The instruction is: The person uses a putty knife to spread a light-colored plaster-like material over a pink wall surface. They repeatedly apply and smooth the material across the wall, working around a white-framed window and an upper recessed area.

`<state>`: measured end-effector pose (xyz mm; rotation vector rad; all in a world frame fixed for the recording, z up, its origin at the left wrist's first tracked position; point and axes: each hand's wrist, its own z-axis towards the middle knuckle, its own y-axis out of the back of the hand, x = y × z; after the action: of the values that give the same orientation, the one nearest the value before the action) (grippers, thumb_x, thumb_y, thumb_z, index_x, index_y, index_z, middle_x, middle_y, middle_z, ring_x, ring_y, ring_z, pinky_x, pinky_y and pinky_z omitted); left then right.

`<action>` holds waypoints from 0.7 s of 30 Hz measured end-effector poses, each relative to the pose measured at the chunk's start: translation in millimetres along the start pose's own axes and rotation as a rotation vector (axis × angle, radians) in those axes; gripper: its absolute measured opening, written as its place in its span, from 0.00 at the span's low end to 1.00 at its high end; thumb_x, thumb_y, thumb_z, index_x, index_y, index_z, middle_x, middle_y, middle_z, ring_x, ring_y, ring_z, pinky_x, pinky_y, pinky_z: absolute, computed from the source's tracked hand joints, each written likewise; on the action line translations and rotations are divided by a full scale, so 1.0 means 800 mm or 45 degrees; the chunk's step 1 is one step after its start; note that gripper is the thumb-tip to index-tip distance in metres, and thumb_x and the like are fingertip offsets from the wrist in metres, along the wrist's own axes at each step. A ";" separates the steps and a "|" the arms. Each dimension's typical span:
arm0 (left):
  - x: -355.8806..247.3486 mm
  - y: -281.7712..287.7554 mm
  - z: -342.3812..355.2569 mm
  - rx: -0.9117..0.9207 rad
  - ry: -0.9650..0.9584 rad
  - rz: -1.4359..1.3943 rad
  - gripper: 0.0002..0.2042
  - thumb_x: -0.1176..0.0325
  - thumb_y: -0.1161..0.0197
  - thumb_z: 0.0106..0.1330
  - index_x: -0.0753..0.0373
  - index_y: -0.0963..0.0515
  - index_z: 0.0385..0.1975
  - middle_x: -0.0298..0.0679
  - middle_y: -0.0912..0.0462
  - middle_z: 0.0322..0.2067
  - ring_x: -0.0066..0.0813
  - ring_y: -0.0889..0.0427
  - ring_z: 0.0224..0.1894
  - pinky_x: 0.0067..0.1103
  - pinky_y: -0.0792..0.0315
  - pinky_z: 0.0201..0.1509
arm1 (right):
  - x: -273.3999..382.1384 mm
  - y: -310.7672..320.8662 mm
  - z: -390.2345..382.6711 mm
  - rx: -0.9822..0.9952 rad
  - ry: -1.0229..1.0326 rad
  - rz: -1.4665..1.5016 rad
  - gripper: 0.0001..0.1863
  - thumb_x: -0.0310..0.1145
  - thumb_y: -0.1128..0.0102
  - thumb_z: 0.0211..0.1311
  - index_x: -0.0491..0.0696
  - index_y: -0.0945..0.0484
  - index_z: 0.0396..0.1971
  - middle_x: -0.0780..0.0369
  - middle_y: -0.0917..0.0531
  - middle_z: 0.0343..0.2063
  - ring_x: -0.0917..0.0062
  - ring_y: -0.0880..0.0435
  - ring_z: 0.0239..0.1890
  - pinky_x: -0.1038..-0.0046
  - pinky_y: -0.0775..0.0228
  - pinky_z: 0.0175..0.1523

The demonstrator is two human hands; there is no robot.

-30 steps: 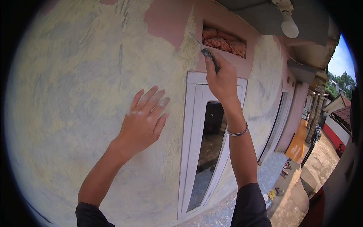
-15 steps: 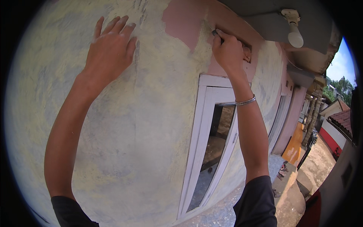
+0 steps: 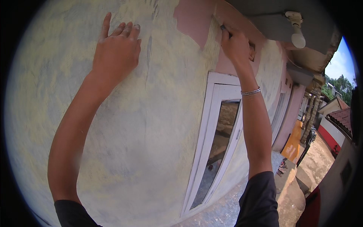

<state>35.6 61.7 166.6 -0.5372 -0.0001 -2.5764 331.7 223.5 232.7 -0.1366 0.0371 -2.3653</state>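
My left hand (image 3: pixel 116 55) lies against the patchy yellow-grey wall (image 3: pixel 124 125), fingers stretched upward and apart, holding nothing. Higher up to the right, my right hand (image 3: pixel 235 46) is closed around a small dark tool (image 3: pixel 223 27). Only its end shows past my fingers, so its exact kind is hidden. It is at the pink painted strip (image 3: pixel 227 62) above the window, beside a recessed vent opening (image 3: pixel 252 51) that my hand partly covers. A bare pink patch (image 3: pixel 193 22) with a ragged edge shows between my hands.
Below my right hand stands a white-framed window (image 3: pixel 211 81) with dark glass. A light bulb (image 3: pixel 298 39) hangs from the overhang (image 3: pixel 261 22) at upper right. Farther right are an orange bench-like surface (image 3: pixel 292 145), a sunlit dirt yard (image 3: pixel 321 159) and a red-and-white wall (image 3: pixel 328 137).
The view has shifted slightly, moving wall and window rightward in the picture. My left hand sits a little farther left of the wall's dark streak. My right hand now hides more of the vent opening.
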 end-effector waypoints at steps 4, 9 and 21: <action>-0.002 0.001 -0.001 0.013 0.013 0.074 0.18 0.63 0.46 0.79 0.61 0.21 0.63 0.42 0.14 0.61 0.35 0.19 0.67 0.45 0.59 0.87 | 0.011 0.011 0.004 0.130 -0.075 0.062 0.19 0.41 0.45 0.70 0.46 0.10 0.46 0.46 0.10 0.38 0.45 0.12 0.45 0.51 0.19 0.55; -0.006 -0.004 -0.005 0.008 0.015 0.091 0.19 0.62 0.45 0.79 0.63 0.20 0.63 0.44 0.14 0.60 0.34 0.19 0.67 0.46 0.59 0.87 | 0.007 0.005 -0.008 -0.029 0.032 -0.016 0.18 0.42 0.44 0.70 0.48 0.10 0.45 0.49 0.10 0.37 0.47 0.11 0.44 0.53 0.19 0.53; -0.013 -0.011 -0.002 -0.123 0.019 0.098 0.17 0.62 0.43 0.78 0.64 0.18 0.59 0.48 0.13 0.58 0.40 0.16 0.65 0.50 0.57 0.85 | 0.002 0.004 0.016 0.000 0.015 -0.074 0.18 0.43 0.43 0.70 0.51 0.09 0.46 0.49 0.11 0.32 0.47 0.11 0.40 0.52 0.18 0.49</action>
<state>38.8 73.8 161.8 -0.5427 0.1476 -2.5151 334.5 220.1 244.9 -0.1257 0.0392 -2.4246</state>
